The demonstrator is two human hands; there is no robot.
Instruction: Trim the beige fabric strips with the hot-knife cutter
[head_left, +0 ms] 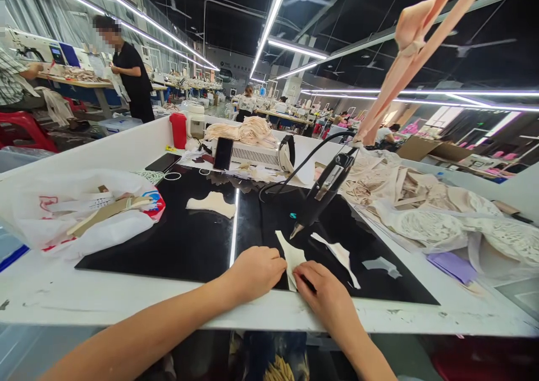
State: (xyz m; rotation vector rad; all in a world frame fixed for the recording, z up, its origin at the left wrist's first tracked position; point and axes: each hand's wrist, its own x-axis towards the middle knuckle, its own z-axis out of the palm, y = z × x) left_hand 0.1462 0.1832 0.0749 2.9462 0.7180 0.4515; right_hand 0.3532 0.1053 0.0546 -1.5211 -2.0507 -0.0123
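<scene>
Cream piece [295, 256] in left hand [261, 270] and right hand [323, 288] reaches board edge [168, 274].

There are two foreground hands [259, 271] [326, 290], one pointed tool [324, 190], one red container [178, 131] and apparently four cut pieces [210, 204] [293, 256] [339, 255] [381, 266].

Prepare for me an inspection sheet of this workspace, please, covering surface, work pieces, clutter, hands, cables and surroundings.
Surface: glossy black panel on a white table.
Job's things: pale piece at the panel's front edge; black tool just beyond, tip down.
Clutter: white plastic bag with strips at left; heaped garments at right.
Hands: left hand and right hand both touch the piece; grip partly hidden.
Cables: black cable curving beside the tool.
Surroundings: person in black standing beyond, at left.
</scene>
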